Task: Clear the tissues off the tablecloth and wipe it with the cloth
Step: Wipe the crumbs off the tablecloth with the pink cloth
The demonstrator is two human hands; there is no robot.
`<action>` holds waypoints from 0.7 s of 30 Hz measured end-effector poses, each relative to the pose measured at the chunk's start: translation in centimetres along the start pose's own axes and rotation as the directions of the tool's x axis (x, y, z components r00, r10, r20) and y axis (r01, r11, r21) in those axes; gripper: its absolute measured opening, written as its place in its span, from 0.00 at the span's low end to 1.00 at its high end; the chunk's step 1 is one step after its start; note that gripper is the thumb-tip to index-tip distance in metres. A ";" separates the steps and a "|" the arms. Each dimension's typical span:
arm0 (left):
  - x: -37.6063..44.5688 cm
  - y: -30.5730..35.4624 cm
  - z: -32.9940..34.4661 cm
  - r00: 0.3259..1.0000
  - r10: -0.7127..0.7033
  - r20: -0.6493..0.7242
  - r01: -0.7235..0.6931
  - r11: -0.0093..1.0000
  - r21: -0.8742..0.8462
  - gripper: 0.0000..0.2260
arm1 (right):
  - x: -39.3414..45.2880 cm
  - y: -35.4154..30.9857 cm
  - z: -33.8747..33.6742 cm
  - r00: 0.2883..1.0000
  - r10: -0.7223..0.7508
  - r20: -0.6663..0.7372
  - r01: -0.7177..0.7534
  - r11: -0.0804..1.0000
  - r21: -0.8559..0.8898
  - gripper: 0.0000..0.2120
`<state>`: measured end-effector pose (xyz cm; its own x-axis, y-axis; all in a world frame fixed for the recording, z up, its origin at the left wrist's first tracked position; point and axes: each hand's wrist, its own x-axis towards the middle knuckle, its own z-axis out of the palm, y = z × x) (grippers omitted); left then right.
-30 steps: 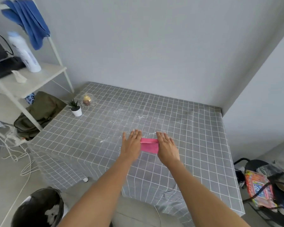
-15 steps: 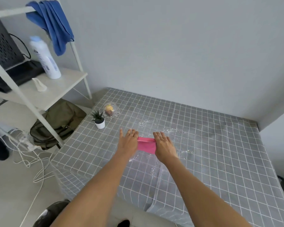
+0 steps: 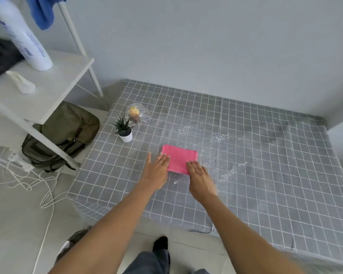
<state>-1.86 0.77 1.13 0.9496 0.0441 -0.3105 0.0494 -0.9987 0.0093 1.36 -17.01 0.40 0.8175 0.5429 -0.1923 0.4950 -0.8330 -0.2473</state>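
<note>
- On the far left a white metal shelf rack (image 3: pixel 48 89) holds a tall white spray bottle (image 3: pixel 22 38), with a blue towel (image 3: pixel 42 12) hanging from its top rail. An olive-green fabric backpack (image 3: pixel 63 135) lies on the floor beneath it. None of these belong to the wiping.
- Near the left corner of the grey grid-patterned tablecloth (image 3: pixel 265 184) stand a small green succulent in a white pot (image 3: pixel 125 131) and, just behind it, a clear crinkled wrapper with a yellow item inside (image 3: pixel 137 114). Both look light and easy to tip, so a sweep should stop short of them.
- The left hand (image 3: pixel 156 173) lies flat, fingers straight, its fingertips pressing the near-left edge of the cloth; it grips nothing.
- The folded pink cloth (image 3: pixel 178 161) lies flat on the tablecloth, between the two hands and a little beyond them. It looks soft, thin and light, likely to bunch or unfold if pushed from one edge. I judge it best driven by flat palms pressing its middle, or taken by the near folded edge.
- The right hand (image 3: pixel 200 178) is likewise spread flat, fingertips resting on the cloth's near-right corner, grasping nothing.
- To the right, glistening droplets and pale specks (image 3: pixel 226 171) scatter across the tablecloth; whether wet or dry I cannot tell. The tablecloth itself is creased and probably slides, so pressure should stay even.
- No tissues are visible on the tablecloth.
</note>
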 end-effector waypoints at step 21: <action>-2.5 -5.9 3.5 0.992 -0.121 -0.035 0.108 0.961 -0.256 0.30 | 2.5 -5.1 2.5 0.988 0.154 -0.016 -0.151 0.981 0.120 0.35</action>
<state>-5.64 6.47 -1.42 0.9469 0.1656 -0.2757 0.2295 -0.9485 0.2183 0.14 -11.12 -1.16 0.8887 0.4064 -0.2125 0.3269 -0.8863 -0.3279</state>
